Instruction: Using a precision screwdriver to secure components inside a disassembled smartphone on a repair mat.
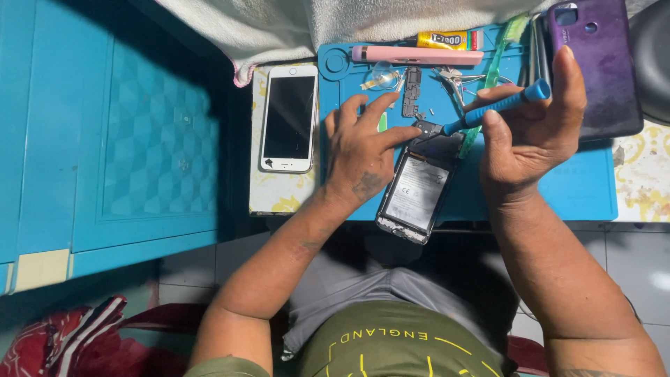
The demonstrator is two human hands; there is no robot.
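Nearest, an opened phone (pixel 417 190) with its back off and battery exposed, lying tilted at the near edge of the blue work mat (pixel 579 188); the left hand (pixel 363 150) rests on its far end, fingers spread, gripping nothing. Just right, the right hand (pixel 534 129) closes thumb and fingers around a blue screwdriver (pixel 497 108), tip on the phone's far end. Farther: white phone (pixel 288 119) left, pink tool (pixel 417 55), yellow glue tube (pixel 447 40), purple back cover (pixel 600 66).
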